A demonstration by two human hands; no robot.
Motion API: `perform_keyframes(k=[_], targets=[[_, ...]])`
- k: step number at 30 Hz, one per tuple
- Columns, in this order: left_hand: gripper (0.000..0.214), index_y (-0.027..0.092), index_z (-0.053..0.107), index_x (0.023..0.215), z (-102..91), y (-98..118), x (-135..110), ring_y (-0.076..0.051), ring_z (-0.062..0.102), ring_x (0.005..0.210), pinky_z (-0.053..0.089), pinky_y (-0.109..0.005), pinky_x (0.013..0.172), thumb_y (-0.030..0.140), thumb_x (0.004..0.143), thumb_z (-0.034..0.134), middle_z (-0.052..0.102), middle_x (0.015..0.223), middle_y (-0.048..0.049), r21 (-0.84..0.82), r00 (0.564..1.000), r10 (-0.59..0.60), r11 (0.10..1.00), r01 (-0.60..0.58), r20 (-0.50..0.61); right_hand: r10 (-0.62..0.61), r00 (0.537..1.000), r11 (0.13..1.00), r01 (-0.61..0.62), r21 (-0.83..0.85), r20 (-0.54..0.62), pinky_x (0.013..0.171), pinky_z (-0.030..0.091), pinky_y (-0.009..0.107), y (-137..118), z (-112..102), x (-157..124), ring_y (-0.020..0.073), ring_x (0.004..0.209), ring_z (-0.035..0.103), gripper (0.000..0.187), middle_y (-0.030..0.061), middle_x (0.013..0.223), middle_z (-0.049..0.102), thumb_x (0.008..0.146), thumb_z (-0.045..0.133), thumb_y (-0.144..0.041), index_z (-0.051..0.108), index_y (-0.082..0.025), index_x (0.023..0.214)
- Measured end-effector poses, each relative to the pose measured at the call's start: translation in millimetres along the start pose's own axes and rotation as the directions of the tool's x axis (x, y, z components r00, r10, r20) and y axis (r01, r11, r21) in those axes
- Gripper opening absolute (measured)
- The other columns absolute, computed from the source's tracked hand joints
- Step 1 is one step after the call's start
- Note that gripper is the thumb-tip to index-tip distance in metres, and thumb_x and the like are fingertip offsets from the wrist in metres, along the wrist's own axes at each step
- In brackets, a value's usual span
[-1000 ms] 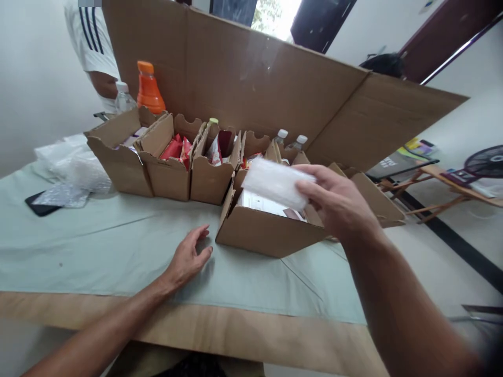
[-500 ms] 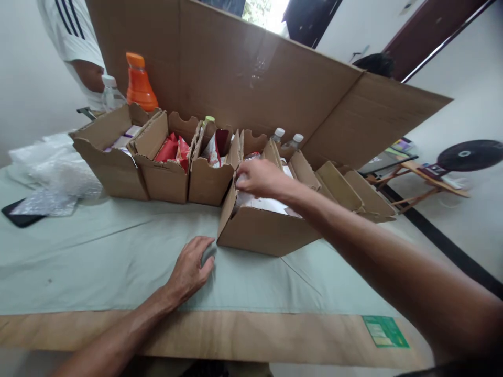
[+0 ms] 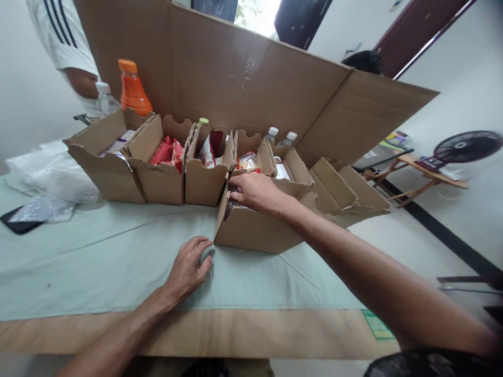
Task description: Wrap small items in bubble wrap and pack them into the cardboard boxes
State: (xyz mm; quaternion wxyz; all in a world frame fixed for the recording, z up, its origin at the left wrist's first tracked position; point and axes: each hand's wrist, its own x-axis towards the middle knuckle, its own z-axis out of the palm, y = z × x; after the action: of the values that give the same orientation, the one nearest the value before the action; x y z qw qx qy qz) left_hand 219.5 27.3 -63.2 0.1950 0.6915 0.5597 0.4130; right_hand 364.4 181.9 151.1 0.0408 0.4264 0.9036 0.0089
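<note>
My right hand reaches down into the nearest small cardboard box, its fingers curled over the box's left inner side; what they hold is hidden. My left hand rests flat on the pale green table cover, fingers apart, just left of that box's front corner. Behind stands a row of small open cardboard boxes with red packets and other wrapped items in them.
A large cardboard sheet stands behind the boxes. An orange bottle and clear bottles stand at the back. Plastic wrap and a black phone lie left. Another person in a white striped shirt stands at far left. A fan is right.
My right hand held a white packet above the near box, then lowered it into the box; the packet is now out of sight. My left hand stayed on the cover.
</note>
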Motion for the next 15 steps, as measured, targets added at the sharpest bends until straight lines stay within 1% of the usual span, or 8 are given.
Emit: perform_keyframes(k=[2,5,6,8,10,12,13,15], targets=[[0.033,0.02,0.072,0.118,-0.7,-1,1,-0.029,0.07,0.115,0.058,-0.05,0.1,0.02,0.089,0.059,0.073,0.121,-0.0135,0.009,1.0,0.01,1.0,-0.01,-0.003,-0.015,0.999,0.999,0.017,0.039,-0.036,0.066,0.041,0.029,3,-5,-6,0.0222,0.086,0.07,0.017,0.0061,0.095,0.08,0.095,0.066,-0.031,0.079,-0.022,0.101],[0.031,0.02,0.073,0.117,-6.1,-1,3,-0.028,0.071,0.114,0.059,-0.047,0.099,0.023,0.09,0.058,0.073,0.122,-0.0134,-0.017,1.0,0.012,1.0,-0.012,-0.015,0.07,0.964,0.975,-0.011,0.224,-0.257,0.066,0.045,0.029,18,-19,-44,0.0186,0.077,0.068,0.02,0.0036,0.087,0.079,0.096,0.066,-0.036,0.079,-0.021,0.095],[0.03,0.02,0.073,0.117,-9.2,1,3,-0.027,0.072,0.114,0.06,-0.046,0.098,0.025,0.091,0.058,0.074,0.122,-0.0134,-0.032,1.0,0.003,0.999,-0.004,-0.03,0.128,0.926,0.951,-0.013,0.308,-0.356,0.066,0.047,0.029,25,-21,-66,0.0177,0.075,0.068,0.02,0.0031,0.087,0.079,0.096,0.066,-0.036,0.08,-0.021,0.094],[0.03,0.019,0.073,0.116,-16.7,8,2,-0.027,0.072,0.113,0.063,-0.043,0.092,0.028,0.093,0.057,0.073,0.122,-0.0135,-0.056,0.996,-0.034,0.998,0.03,-0.081,0.278,0.803,0.889,-0.007,0.458,-0.527,0.067,0.052,0.03,42,-12,-118,0.0169,0.073,0.069,0.019,0.0029,0.091,0.08,0.096,0.066,-0.035,0.08,-0.022,0.097],[0.032,0.02,0.072,0.119,-24.7,22,1,-0.028,0.072,0.114,0.064,-0.039,0.08,0.032,0.093,0.057,0.072,0.125,-0.0136,-0.065,0.987,-0.106,0.993,0.099,-0.123,0.447,0.651,0.826,-0.036,0.563,-0.613,0.072,0.056,0.033,58,16,-170,0.0179,0.076,0.071,0.018,0.0034,0.095,0.081,0.095,0.069,-0.037,0.079,-0.024,0.1],[0.038,0.022,0.069,0.127,-31.2,37,4,-0.03,0.07,0.119,0.064,-0.038,0.077,0.035,0.093,0.059,0.069,0.133,-0.0138,-0.077,0.976,-0.168,0.984,0.158,-0.141,0.631,0.46,0.726,-0.067,0.684,-0.625,0.074,0.06,0.037,71,57,-206,0.0188,0.074,0.072,0.022,0.0043,0.095,0.081,0.097,0.065,-0.038,0.076,-0.024,0.108],[0.044,0.022,0.065,0.134,-33.1,45,8,-0.031,0.068,0.123,0.064,-0.041,0.082,0.037,0.092,0.061,0.066,0.139,-0.014,-0.098,0.972,-0.187,0.98,0.174,-0.142,0.678,0.425,0.687,-0.076,0.723,-0.599,0.076,0.06,0.039,76,78,-216,0.0206,0.079,0.074,0.024,0.0058,0.098,0.081,0.095,0.066,-0.039,0.075,-0.023,0.11],[0.067,0.022,0.051,0.15,-32.9,57,21,-0.033,0.06,0.136,0.058,-0.051,0.103,0.042,0.088,0.066,0.058,0.152,-0.0161,-0.178,0.966,-0.212,0.966,0.185,-0.147,0.711,0.476,0.622,-0.085,0.778,-0.517,0.078,0.061,0.043,80,115,-218,0.0268,0.096,0.075,0.039,0.0111,0.116,0.079,0.089,0.07,-0.044,0.07,-0.022,0.122]])
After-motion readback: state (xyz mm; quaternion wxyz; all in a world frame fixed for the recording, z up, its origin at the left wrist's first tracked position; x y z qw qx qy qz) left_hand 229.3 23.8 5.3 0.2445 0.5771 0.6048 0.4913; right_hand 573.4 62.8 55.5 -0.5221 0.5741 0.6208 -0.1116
